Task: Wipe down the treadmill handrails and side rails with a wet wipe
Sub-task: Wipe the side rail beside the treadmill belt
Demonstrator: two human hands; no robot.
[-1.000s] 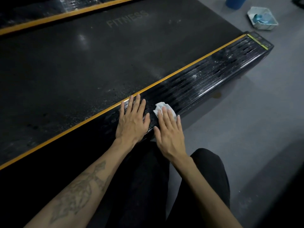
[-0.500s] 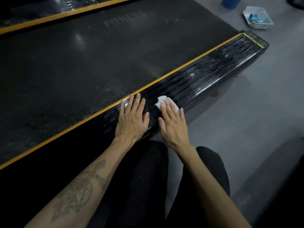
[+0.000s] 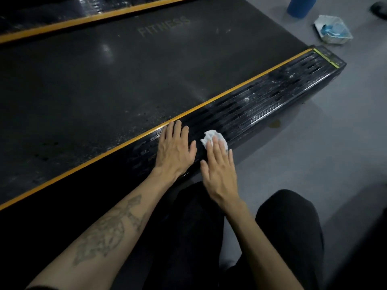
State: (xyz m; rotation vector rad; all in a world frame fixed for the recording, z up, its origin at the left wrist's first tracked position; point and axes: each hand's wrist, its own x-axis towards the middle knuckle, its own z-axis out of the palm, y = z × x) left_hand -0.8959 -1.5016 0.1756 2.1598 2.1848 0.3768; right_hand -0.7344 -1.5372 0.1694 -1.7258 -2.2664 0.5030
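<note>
The right hand lies flat with straight fingers pressing a crumpled white wet wipe onto the black ribbed side rail of the treadmill, the wipe sitting near the rail's outer edge and showing past the fingertips. The left hand rests flat on the same rail just beside the right, fingers straight and together, its fingertips reaching the yellow stripe along the rail's inner edge; it holds nothing. Beyond the wipe, toward the far end of the rail, the grooves carry pale streaks and specks. The dark running belt fills the space past the stripe, with faint lettering reading FITNESS, and a second yellow-edged rail runs along its far side. On the grey floor past the rail's far corner sit a clear container with blue material inside and, just behind it, a blue cylinder. The person's dark-trousered knees are at the near edge, and the left forearm bears a tattoo.
</note>
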